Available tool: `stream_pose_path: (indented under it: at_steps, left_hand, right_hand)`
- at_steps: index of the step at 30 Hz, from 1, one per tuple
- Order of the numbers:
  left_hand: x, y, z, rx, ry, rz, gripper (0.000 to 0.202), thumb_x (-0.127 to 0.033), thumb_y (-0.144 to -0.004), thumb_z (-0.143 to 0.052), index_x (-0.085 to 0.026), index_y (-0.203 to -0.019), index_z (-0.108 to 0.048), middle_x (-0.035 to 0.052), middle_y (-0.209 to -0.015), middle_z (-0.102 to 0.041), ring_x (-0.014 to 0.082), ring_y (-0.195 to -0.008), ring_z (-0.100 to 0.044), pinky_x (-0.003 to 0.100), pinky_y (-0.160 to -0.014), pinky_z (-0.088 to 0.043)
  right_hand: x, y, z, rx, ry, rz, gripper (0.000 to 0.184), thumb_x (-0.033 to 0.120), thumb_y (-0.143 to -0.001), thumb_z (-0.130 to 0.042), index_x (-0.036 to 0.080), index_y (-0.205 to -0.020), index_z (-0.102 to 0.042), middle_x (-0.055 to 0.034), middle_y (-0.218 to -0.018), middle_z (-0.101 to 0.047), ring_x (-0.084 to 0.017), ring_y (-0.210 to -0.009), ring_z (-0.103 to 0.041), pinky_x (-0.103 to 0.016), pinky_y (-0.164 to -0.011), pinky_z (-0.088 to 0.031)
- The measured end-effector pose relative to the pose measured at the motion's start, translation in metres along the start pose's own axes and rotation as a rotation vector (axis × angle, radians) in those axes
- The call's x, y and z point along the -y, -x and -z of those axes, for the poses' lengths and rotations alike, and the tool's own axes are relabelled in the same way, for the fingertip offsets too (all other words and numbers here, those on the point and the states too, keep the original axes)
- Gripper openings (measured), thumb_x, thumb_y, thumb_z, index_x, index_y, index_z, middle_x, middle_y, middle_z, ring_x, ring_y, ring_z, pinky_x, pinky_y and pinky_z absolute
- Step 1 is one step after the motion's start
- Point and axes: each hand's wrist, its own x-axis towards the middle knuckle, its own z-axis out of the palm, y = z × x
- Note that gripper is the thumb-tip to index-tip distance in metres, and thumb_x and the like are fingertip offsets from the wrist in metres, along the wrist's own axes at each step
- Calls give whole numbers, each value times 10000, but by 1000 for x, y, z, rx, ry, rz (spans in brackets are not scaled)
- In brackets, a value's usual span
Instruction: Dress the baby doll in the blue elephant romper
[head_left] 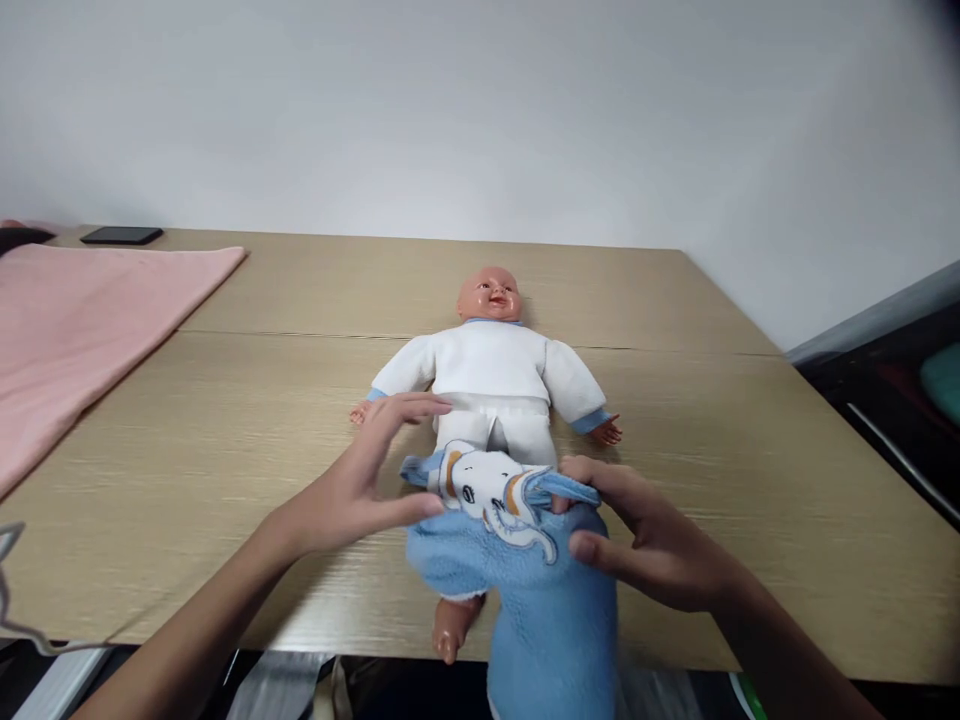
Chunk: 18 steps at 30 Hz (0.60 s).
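Blue trousers [540, 600] overhanging table [225, 430] edge, left hand [360, 495], right hand [649, 545] on waistband [487, 485]

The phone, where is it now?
In the head view, the phone lies at the far left of the table, just behind the pink cloth.

A plain white wall [480, 100] rises behind a light wood-grain counter [712, 420], evenly lit. A pink cloth [75, 320] covers its left end, beside a dark phone [121, 235]. Dark furniture [885, 390] stands at the right.

Room right of doll [491, 375]; cloth [82, 320], perhaps phone [121, 235], left.
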Motion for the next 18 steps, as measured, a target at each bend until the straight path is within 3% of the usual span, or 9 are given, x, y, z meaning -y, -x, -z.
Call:
stream_pose_path:
  at_steps: [2, 4, 5, 6, 8, 10, 13, 16, 18]
  left_hand:
    - [-19, -22, -4, 106, -26, -61, 847, -539, -882, -953, -287, -1585, -554, 150, -1624, -578, 380, -1504, -514, 509, -1257, -427]
    - [-33, -45, -12, 294, 3, -64, 703, -541, -832, -985, -257, -1399, -682, 94, -1361, -728, 316, -1247, -666, 416, -1070, -529]
    - [-37, -55, -17, 385, 32, -48, 568, -536, -820, -989, -233, -1222, -728, 48, -1157, -753, 265, -1068, -692, 354, -931, -537]
    - [-40, -64, -21, 468, 77, -25, 462, -523, -840, -970, -218, -1078, -717, 4, -995, -722, 213, -920, -668, 310, -815, -508]
    - [-40, -75, -30, 571, 178, 16, 379, -486, -918, -896, -211, -952, -637, -45, -846, -610, 153, -782, -575, 274, -701, -435]
    - [-37, -80, -36, 606, 279, 43, 323, -442, -988, -822, -217, -982, -590, -51, -865, -555, 138, -795, -530, 260, -705, -426]
    - [-30, -81, -42, 621, 425, 109, 278, -374, -998, -806, -219, -1047, -581, -46, -915, -534, 135, -847, -522, 248, -756, -454]
    - [-25, -80, -45, 641, 482, 159, 323, -324, -927, -876, -214, -1114, -636, -35, -950, -602, 140, -866, -568, 247, -790, -491]
    - [-24, -79, -46, 705, 488, 162, 441, -358, -810, -985, -215, -1119, -705, -23, -955, -680, 161, -865, -621, 261, -801, -544]
  right_hand:
    - [6, -2, 5, 0, 33, 32, 317, 505, -989, -839, 257, -1176, -770, -37, -1087, -786, -227, -1006, -739, -311, -918, -579]
    - [14, -6, 10, -14, 44, 51, 221, 450, -1024, -806, 256, -1116, -755, -9, -995, -767, -187, -918, -722, -267, -853, -568]
    - [18, -7, 12, -19, 51, 47, 176, 429, -1054, -767, 257, -1081, -739, 6, -947, -747, -166, -871, -700, -249, -816, -555]
    - [21, -7, 14, -23, 60, 32, 165, 420, -1080, -729, 257, -1053, -722, 16, -911, -727, -154, -836, -679, -238, -785, -542]
    - [24, -4, 16, -6, 99, -30, 196, 441, -1114, -665, 258, -1057, -707, 14, -902, -722, -154, -820, -667, -241, -767, -539]
    - [22, 3, 16, 21, 156, -109, 267, 502, -1111, -650, 260, -1191, -729, -23, -1003, -775, -191, -901, -711, -278, -822, -572]
    - [17, 14, 15, 146, 173, -172, 531, 640, -1007, -755, 254, -1371, -762, -86, -1149, -829, -272, -1011, -763, -354, -885, -619]
    - [15, 16, 14, 331, -21, -118, 524, 682, -930, -831, 231, -1195, -862, -84, -1056, -838, -276, -974, -773, -372, -912, -639]
    - [15, 14, 13, 344, -149, -75, 441, 636, -958, -826, 229, -1116, -886, -94, -1095, -838, -285, -1062, -773, -404, -1029, -627]
